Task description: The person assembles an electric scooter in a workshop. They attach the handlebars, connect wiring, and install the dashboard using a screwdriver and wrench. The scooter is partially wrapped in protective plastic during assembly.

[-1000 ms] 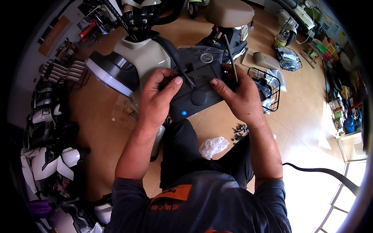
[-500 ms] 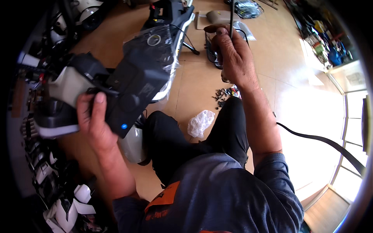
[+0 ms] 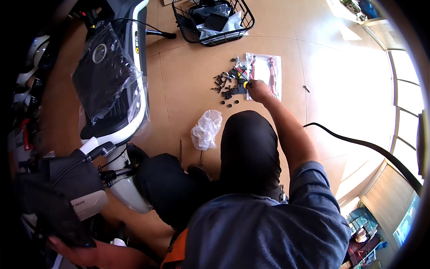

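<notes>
My right hand [image 3: 260, 91] reaches down to the floor in front of my raised knee. Its fingers are closed on a screwdriver [image 3: 246, 84] with a yellow-and-black handle. Under and beside it lie a pile of small black screws and fittings [image 3: 224, 83] and a clear plastic bag [image 3: 275, 87] with red parts in it. At the lower left, my left hand [image 3: 67, 249] is at the lower edge of a dark panel [image 3: 53, 215] on a scooter's front end. Shadow and the panel hide most of its fingers.
The scooter's footboard [image 3: 127, 127] stretches away on the left, with a film-wrapped dark piece [image 3: 101, 76] on it. A black wire basket [image 3: 215, 40] stands ahead. Crumpled bubble wrap [image 3: 207, 130] lies near my knees, and a black strap [image 3: 358, 143] crosses on the right.
My right hand has come down from a raised position to the small parts on the floor. My left hand and the scooter's front end now appear lower and farther left, as the view has shifted.
</notes>
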